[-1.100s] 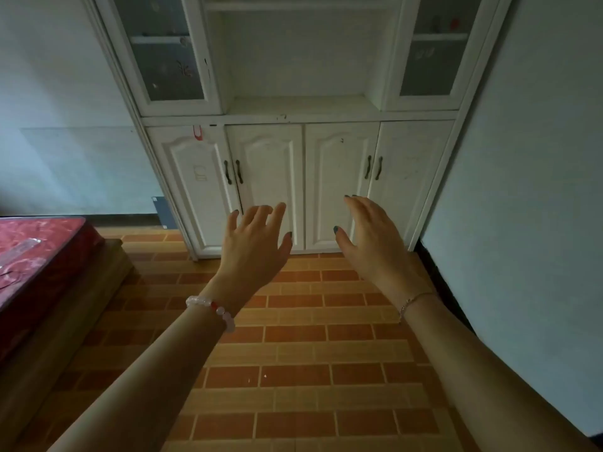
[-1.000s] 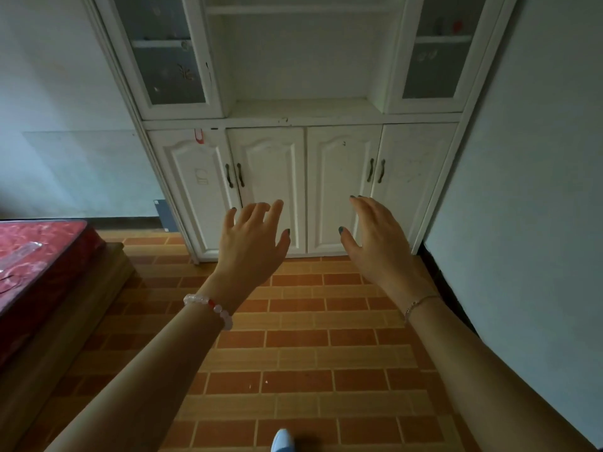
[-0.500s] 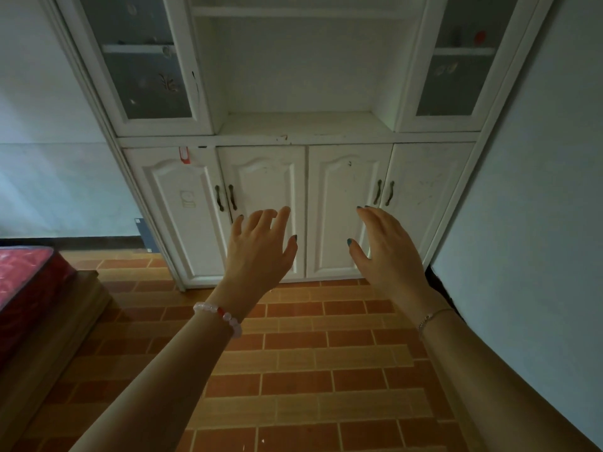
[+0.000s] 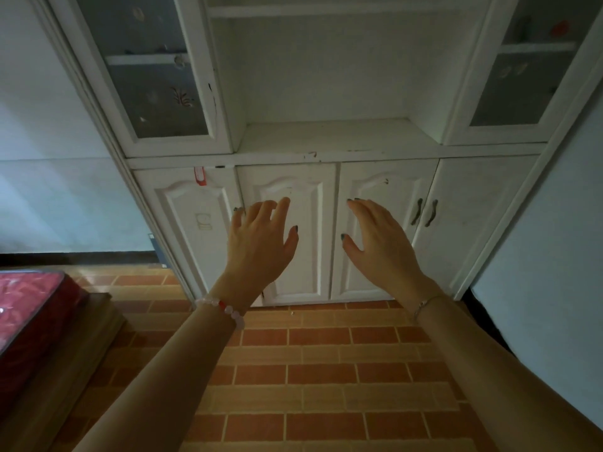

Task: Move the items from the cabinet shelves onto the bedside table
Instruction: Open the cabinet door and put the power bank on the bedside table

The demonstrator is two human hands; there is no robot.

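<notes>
A white cabinet (image 4: 326, 154) fills the view ahead. Its open middle shelf (image 4: 336, 135) is bare. Behind the right glass door (image 4: 522, 76) a red item (image 4: 559, 27) and a dark upright item (image 4: 525, 26) sit on an upper shelf, blurred by the glass. Small items show faintly behind the left glass door (image 4: 146, 76). My left hand (image 4: 261, 243) and my right hand (image 4: 378, 246) are held out in front of the shut lower doors, fingers spread, holding nothing. No bedside table is in view.
A bed with a red mattress (image 4: 29, 301) on a wooden frame (image 4: 75, 347) stands at the left. A pale wall (image 4: 554, 256) closes the right side. The floor is orange-brown tile (image 4: 326, 370). The lower doors have dark handles (image 4: 424, 212).
The cabinet has drawn nearer and sits lower in view, showing more of the upper shelves. Both hands stay raised and spread, now in front of the lower middle doors.
</notes>
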